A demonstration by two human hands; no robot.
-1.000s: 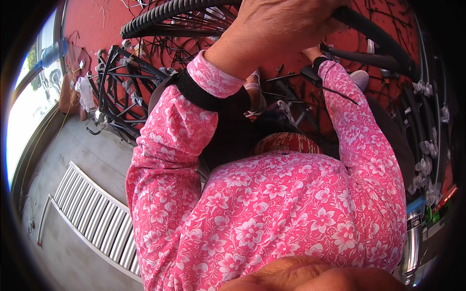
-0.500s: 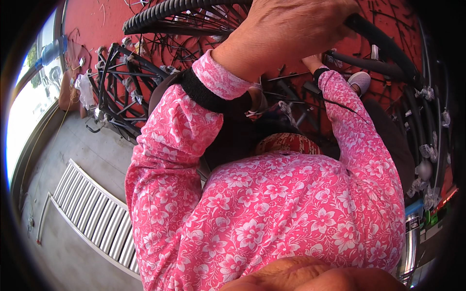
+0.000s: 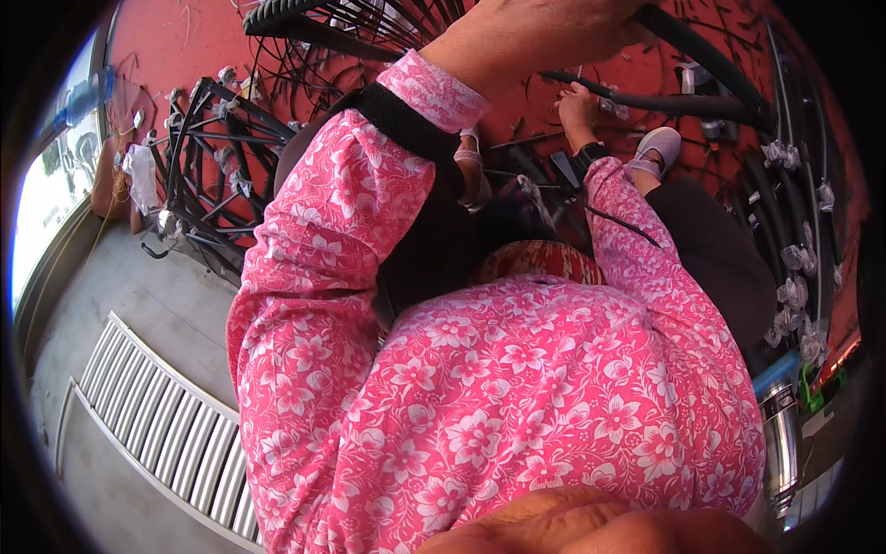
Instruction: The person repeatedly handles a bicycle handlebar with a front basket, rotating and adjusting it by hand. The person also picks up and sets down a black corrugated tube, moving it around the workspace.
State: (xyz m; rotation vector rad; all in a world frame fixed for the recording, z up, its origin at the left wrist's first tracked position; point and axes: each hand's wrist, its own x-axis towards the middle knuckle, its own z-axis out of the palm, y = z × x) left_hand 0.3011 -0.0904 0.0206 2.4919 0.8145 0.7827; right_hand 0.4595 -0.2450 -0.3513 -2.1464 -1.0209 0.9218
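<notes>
Left hand (image 3: 535, 37): raised at top of view, closed around the black tyre (image 3: 305, 11); fingers hidden behind it.
Right hand (image 3: 577, 103): further off, on a thin black tube (image 3: 646, 100); grip cannot be told.
Tyre: arcs across top edge, over a wheel's spokes (image 3: 388, 23).
Surroundings: black frames (image 3: 217, 157) left, red floor (image 3: 175, 46).

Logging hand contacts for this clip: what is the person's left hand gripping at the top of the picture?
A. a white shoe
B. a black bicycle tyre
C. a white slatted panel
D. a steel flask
B: the left hand is raised to the top edge with its fingers closed over the black bicycle tyre, while the slatted panel lies on the floor far below it.
</notes>
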